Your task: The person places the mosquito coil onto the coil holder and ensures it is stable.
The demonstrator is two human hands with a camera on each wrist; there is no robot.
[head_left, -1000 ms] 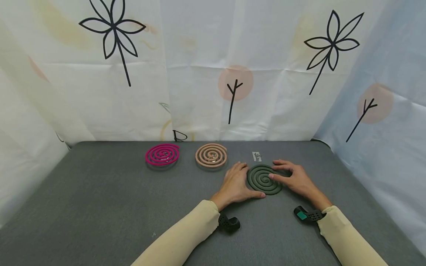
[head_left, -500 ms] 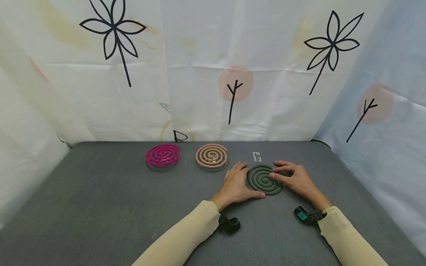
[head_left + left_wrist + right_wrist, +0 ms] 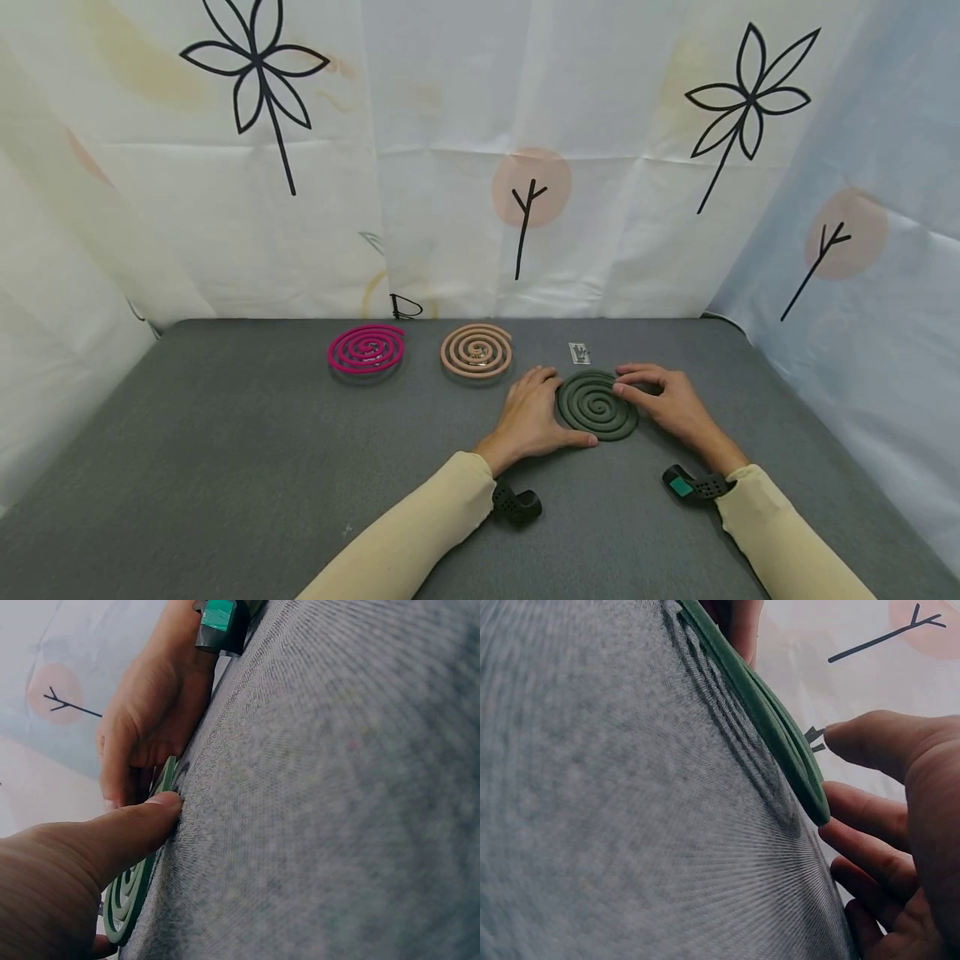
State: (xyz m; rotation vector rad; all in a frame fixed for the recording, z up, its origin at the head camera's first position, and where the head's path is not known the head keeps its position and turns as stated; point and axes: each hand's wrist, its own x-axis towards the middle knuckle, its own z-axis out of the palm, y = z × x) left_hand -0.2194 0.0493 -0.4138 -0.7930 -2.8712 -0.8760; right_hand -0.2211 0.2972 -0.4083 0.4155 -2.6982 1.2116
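A dark green mosquito coil (image 3: 597,406) lies on the grey cloth, between my two hands. My left hand (image 3: 531,417) holds its left side, thumb along the front edge and fingers at the back left. In the left wrist view that thumb (image 3: 139,821) rests against the coil's edge. My right hand (image 3: 671,408) is at the coil's right rim. In the right wrist view, the thumb (image 3: 870,741) stands a little apart above the coil, while the index finger (image 3: 866,814) touches its rim. Just behind the coil lies a small flat metal piece (image 3: 579,353).
A pink coil (image 3: 366,349) and a peach coil (image 3: 476,351) sit raised off the cloth to the left, with metal visible at their centres. The grey-covered table (image 3: 225,467) ends at a printed curtain (image 3: 450,208) behind and at the sides.
My right thumb has drawn back from over the green coil's spiral toward its right rim. The coil has shifted very slightly. My left hand stays in place.
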